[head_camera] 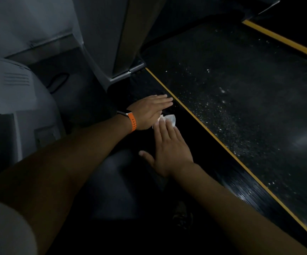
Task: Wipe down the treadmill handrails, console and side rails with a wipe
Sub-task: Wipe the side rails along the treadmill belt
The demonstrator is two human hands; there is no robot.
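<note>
The wipe (pixel 169 119) lies bunched on the dark side rail (pixel 241 190), just left of the yellow stripe (pixel 204 129) that borders the belt (pixel 241 89). The right hand (pixel 169 150) lies flat, its fingers (pixel 164 129) straight and released, their tips pressing the wipe's near edge at the hand's 12 o'clock; nothing is clenched or pinched. The left hand (pixel 149 111), with an orange strap (pixel 133 122) at the wrist, sits at about 10 o'clock from the wipe, also flat and released, apparently resting on the rail. The step looks like wiping the side rail near the upright (pixel 123 43). To do it well, I would slide more of the palm over the wipe, since fingertips alone may let it bunch or slip free. Press evenly and draw long strokes along the rail toward 5 o'clock, following the ribs rather than crossing them. Keep the wipe left of the stripe so the white specks on the belt are not dragged onto the rail.
</note>
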